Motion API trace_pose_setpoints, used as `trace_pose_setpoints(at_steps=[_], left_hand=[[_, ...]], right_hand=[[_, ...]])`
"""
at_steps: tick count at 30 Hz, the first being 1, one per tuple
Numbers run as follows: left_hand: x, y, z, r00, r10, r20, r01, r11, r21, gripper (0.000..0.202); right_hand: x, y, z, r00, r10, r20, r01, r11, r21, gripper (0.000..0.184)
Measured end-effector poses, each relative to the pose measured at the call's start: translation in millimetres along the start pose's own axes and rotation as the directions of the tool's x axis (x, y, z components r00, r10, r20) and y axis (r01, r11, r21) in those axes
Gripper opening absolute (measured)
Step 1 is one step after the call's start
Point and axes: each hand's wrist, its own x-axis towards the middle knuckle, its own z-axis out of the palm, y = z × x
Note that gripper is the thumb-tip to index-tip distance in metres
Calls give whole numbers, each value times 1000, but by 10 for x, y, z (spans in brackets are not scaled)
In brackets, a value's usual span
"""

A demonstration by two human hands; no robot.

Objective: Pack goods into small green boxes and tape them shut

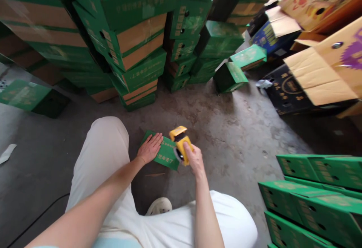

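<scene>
Left hand flat on green carton, right hand gripping yellow tape dispenser

Left hand [149, 149]: lying palm down on the left part of a green carton [166, 156], fingers extended, grasping nothing. Right hand [194, 158]: wrapping around a yellow tape dispenser [185, 150], thumb lying along its body. The dispenser is hovering over or touching the carton's right end; contact cannot be told from this view. The carton is resting on the grey floor [226, 135], between and beyond the person's knees. A pale shoe [160, 205] is showing nearer, below the carton.

Farther out: tall stacks of green boxes [141, 33] are standing at far left and far centre. A small green box [230, 76] is sitting right of them. At far right, a black box [291, 89] is lying with a tan flap showing. Near right, green cartons [308, 199] are standing in rows. Near left, a black cable [39, 216] is running across the floor.
</scene>
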Motion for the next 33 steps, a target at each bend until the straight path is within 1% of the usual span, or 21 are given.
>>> trace_pose_setpoints(at_steps=[1, 2, 3, 6, 8, 11, 13, 15, 16, 17, 18, 19, 20, 21, 22, 23, 24, 26, 28, 30, 33], left_hand=[[-1, -2, 4, 1000, 0, 10, 0, 1000, -6, 49], [0, -5, 9, 1000, 0, 27, 0, 1000, -14, 46], [2, -7, 16, 999, 3, 50, -2, 1000, -23, 43], [6, -16, 24, 995, 10, 101, -4, 998, -59, 39], [3, -26, 7, 996, 15, 87, -5, 994, -107, 43], [-7, -65, -73, 999, 17, 38, -8, 971, -238, 50], [-2, -116, -169, 999, -40, 8, 40, 937, -348, 50], [19, -187, -294, 980, -201, 1, 177, 860, -478, 44], [35, -227, -363, 948, -316, 30, 278, 780, -561, 40], [53, -268, -431, 896, -433, 99, 387, 650, -654, 35], [69, -309, -497, 826, -521, 215, 487, 466, -739, 31], [84, -346, -556, 748, -556, 362, 562, 240, -792, 30], [95, -379, -608, 674, -532, 513, 608, 5, -794, 33], [102, -406, -652, 617, -460, 638, 629, -199, -752, 41], [106, -426, -687, 583, -370, 723, 635, -347, -690, 50], [108, -440, -715, 567, -287, 772, 638, -439, -633, 56], [109, -447, -735, 563, -224, 795, 643, -486, -592, 57], [113, -450, -762, 567, -160, 808, 660, -499, -562, 47], [125, -447, -773, 577, -163, 800, 667, -471, -577, 36], [146, -443, -771, 585, -216, 782, 666, -422, -615, 32], [195, -431, -735, 600, -349, 720, 664, -284, -692, 25]], right_hand=[[-6, -68, 93, 994, -34, 107, 30, 999, 32, 68], [-7, -121, 189, 981, -54, 184, 46, 998, 47, 64], [-4, -158, 278, 972, -62, 229, 53, 998, 45, 61], [8, -200, 432, 963, -65, 261, 66, 998, 6, 55], [12, -189, 439, 956, -67, 287, 66, 998, 13, 53], [16, -152, 395, 949, -88, 301, 85, 996, 24, 52], [24, -128, 372, 945, -111, 308, 106, 994, 31, 53], [38, -113, 361, 937, -127, 325, 120, 992, 40, 55], [46, -109, 359, 933, -130, 336, 125, 991, 38, 55], [54, -110, 358, 929, -131, 345, 129, 991, 28, 56], [62, -113, 358, 927, -128, 352, 131, 991, 14, 57], [69, -121, 358, 926, -122, 358, 131, 991, -1, 58], [74, -133, 359, 924, -113, 365, 127, 992, -14, 59], [77, -150, 362, 922, -103, 373, 120, 992, -23, 60], [77, -171, 365, 920, -90, 381, 109, 994, -30, 61], [76, -197, 369, 917, -75, 391, 97, 995, -35, 61], [73, -225, 375, 914, -62, 400, 86, 995, -43, 62], [65, -286, 386, 911, -40, 411, 76, 994, -73, 63], [60, -339, 397, 912, -27, 409, 81, 990, -114, 63], [61, -371, 407, 912, -24, 409, 89, 986, -139, 62], [69, -382, 428, 905, -18, 425, 88, 986, -145, 60]])
